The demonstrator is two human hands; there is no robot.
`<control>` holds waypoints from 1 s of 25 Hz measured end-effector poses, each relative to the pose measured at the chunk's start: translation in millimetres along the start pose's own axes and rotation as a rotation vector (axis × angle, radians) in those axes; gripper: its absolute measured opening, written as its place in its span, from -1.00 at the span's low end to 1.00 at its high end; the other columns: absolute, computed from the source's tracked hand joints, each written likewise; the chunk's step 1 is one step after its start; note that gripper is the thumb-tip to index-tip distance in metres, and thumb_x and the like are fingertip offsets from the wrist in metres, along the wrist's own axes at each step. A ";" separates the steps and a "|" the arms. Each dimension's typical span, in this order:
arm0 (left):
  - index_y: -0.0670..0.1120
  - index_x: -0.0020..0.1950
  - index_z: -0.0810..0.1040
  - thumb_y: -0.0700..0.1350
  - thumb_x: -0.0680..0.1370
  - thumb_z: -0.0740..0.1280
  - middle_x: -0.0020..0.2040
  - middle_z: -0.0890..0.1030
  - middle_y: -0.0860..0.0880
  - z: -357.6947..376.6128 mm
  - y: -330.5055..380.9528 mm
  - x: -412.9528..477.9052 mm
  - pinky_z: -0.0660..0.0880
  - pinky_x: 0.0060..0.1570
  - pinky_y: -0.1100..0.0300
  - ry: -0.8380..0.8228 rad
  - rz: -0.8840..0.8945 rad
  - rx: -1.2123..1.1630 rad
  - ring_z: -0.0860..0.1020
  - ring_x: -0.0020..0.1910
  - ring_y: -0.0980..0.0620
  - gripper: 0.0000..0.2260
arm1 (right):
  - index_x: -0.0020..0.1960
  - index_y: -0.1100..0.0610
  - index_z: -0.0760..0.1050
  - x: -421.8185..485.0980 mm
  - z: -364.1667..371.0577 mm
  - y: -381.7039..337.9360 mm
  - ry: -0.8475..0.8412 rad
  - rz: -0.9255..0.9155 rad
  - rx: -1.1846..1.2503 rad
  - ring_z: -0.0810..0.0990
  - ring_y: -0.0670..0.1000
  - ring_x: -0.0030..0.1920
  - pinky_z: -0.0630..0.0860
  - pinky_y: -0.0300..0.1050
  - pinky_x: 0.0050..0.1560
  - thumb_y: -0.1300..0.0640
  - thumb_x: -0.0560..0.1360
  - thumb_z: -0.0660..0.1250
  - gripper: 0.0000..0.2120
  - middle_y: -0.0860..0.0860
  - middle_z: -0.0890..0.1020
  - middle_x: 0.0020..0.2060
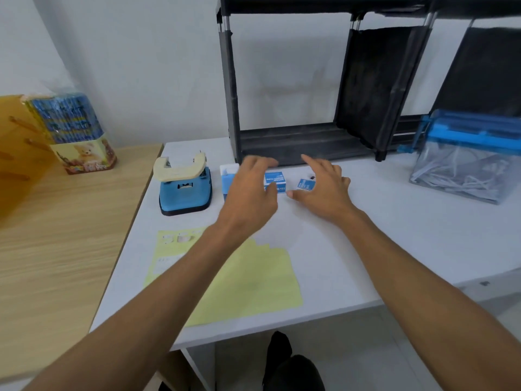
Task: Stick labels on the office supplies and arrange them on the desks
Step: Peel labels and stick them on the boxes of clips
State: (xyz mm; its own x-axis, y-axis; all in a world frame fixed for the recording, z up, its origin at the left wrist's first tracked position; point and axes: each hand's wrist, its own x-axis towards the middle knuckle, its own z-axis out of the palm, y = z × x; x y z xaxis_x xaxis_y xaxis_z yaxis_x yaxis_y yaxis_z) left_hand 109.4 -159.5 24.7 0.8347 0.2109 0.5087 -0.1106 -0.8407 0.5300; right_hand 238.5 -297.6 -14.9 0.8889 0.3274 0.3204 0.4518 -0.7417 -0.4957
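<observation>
head view, two spread empty hands, left hand point(249, 190), right hand point(324, 187), three blue boxes point(275, 180), one hole punch point(184, 187)

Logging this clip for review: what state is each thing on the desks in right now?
Left hand: open, over the boxes, holding nothing.
Right hand: open, fingers spread, holding nothing.
Middle box: closed, on the white desk.
Small box: closed, beside it.
Left box: upright, partly hidden.
Hole punch: upright, unpressed.
Label sheet: flat, most labels gone.
Shelf: empty.
</observation>
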 end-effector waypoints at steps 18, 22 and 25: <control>-0.03 0.25 0.57 -0.06 0.61 0.27 0.05 0.59 0.07 53.3 22.7 49.0 0.41 -0.19 0.38 -0.205 -0.294 -0.286 0.53 -0.03 0.10 -0.76 | 0.35 0.15 0.38 -2.8 -6.3 0.4 0.268 0.024 0.512 0.48 -0.04 0.12 0.42 -0.57 -0.16 0.15 0.33 0.57 -0.34 0.08 0.37 0.23; -0.03 0.23 0.58 0.03 0.58 0.32 0.09 0.61 0.03 36.4 12.9 58.1 0.51 -0.06 0.25 -0.315 -0.264 -0.218 0.56 0.03 0.06 -0.73 | 0.37 0.21 0.38 -5.1 0.6 -17.1 0.250 -0.002 0.492 0.47 -0.06 0.07 0.52 -0.35 -0.06 0.16 0.33 0.57 -0.32 0.09 0.34 0.24; -0.07 0.29 0.53 0.03 0.55 0.40 0.13 0.60 0.00 27.1 7.5 68.1 0.40 -0.19 0.31 -0.381 -0.193 -0.026 0.54 0.00 0.07 -0.64 | 0.45 0.17 0.29 -6.6 7.3 -24.6 0.161 -0.039 0.498 0.42 -0.11 0.12 0.48 -0.37 -0.01 0.15 0.32 0.59 -0.20 0.07 0.33 0.30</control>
State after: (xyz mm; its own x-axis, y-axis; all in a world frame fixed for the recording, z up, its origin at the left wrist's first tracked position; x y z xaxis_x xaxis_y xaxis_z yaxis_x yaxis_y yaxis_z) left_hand 180.0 -164.9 44.9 0.9804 0.1602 0.1143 0.0579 -0.7898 0.6106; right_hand 222.1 -277.3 -10.7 0.8655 0.2261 0.4470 0.5004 -0.3499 -0.7919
